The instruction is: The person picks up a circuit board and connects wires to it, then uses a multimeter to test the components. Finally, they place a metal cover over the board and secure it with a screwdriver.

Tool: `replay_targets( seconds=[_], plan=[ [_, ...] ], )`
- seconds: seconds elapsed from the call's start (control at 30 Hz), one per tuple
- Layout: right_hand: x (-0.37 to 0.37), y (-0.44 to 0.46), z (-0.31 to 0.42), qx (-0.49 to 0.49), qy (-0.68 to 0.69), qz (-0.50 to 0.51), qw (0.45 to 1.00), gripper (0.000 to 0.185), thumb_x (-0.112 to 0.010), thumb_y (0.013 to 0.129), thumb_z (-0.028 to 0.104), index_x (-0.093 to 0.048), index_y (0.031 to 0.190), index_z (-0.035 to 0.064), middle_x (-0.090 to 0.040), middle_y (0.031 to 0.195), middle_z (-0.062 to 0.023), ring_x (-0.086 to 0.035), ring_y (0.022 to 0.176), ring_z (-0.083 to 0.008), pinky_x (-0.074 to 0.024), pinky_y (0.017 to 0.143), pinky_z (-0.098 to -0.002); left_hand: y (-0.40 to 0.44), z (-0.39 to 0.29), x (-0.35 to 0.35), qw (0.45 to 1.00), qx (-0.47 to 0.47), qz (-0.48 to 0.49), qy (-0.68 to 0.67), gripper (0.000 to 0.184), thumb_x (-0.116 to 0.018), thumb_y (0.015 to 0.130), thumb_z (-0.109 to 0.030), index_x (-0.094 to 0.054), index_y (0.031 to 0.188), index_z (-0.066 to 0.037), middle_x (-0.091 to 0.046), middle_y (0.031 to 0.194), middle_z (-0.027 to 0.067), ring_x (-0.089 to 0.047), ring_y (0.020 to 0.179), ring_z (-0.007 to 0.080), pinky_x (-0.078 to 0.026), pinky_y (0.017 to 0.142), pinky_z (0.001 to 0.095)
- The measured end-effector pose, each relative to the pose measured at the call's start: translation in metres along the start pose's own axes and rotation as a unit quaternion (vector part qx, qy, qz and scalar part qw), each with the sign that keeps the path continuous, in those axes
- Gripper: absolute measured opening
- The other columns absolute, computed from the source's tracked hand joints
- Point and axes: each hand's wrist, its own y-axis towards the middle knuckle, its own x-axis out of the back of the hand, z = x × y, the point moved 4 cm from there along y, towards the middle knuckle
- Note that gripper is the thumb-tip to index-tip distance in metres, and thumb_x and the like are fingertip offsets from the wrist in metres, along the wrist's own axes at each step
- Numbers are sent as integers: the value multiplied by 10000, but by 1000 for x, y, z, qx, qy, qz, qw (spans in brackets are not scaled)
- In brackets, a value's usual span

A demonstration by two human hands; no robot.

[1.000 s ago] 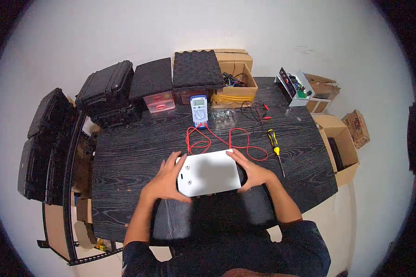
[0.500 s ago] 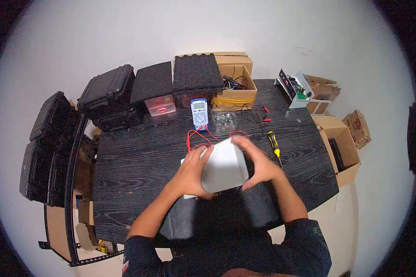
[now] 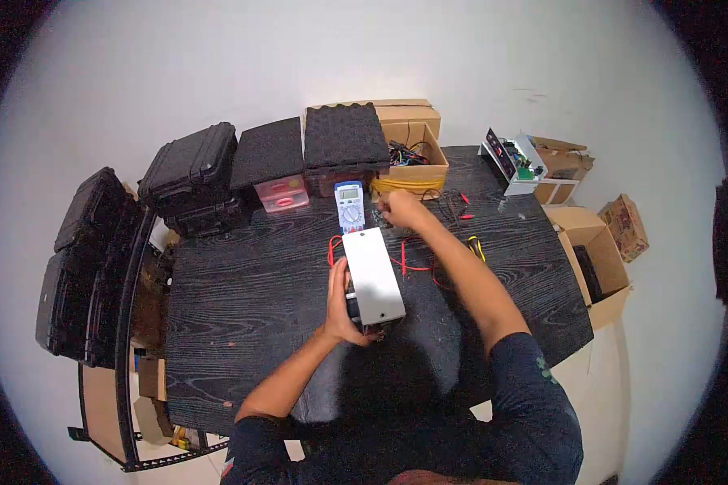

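My left hand grips a white metal enclosure by its left side and lower end, holding it tilted above the table. Two dark screw holes show on its upper face. Beyond it, my right hand is over a patch of small parts, mostly covered by the hand. Its fingers are drawn together at the tips; what they hold, if anything, is hidden. Just left of that hand lies a blue and white multimeter. Red test leads run beside the enclosure.
A yellow and black screwdriver lies partly behind my right forearm. Black cases, foam-topped bins and a cardboard box of cables line the back. An opened device with a green circuit board stands at the back right of the dark table.
The enclosure has turned so its narrow white face shows. My right hand has let go of it and moved away to the small parts beside the multimeter. My left hand still holds it.
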Motion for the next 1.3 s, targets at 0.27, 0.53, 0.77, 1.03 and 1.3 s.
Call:
replay_targets(
  seconds=[0.27,0.53,0.77,1.03,1.3],
  plan=[
    [-23,18,-1,-38,-53,72,995,160,-767,744,159,-747,882,83,-758,888,-155,-741,865,-349,-588,801,-450,0,11,-6,999,5,14,-46,1615,-975,331,-362,-74,1607,47,-256,1568,255,-371,1449,406,-326,1203,465],
    [-22,17,0,-20,-53,65,996,175,-733,773,216,-770,875,78,-744,932,-219,-729,882,-405,-588,815,-529,5,7,-2,999,-42,13,7,1607,-935,342,-497,-85,1609,7,-197,1626,226,-303,1493,385,-250,1239,500],
    [76,-21,41,-28,318,-47,946,120,-757,797,71,-693,878,8,-739,831,-90,-725,741,-174,-582,698,-323,38,-53,30,984,-157,-18,77,1360,-940,427,-562,-357,1541,-44,-334,1591,265,-287,1498,467,-160,1213,668],
    [150,-142,132,36,541,18,840,121,-687,922,8,-697,1040,-18,-714,897,-39,-676,736,-72,-542,650,-212,86,-124,34,953,-133,196,188,898,-937,472,-392,-660,1302,-193,-537,1472,99,-389,1455,436,-225,1158,718],
    [169,-179,193,216,323,50,920,115,-662,968,44,-698,1076,59,-696,989,-91,-715,877,-244,-547,757,-350,89,-129,32,940,-128,219,227,872,-919,446,-300,-652,1267,-184,-554,1415,88,-426,1422,403,-342,1086,633]
  ],
)
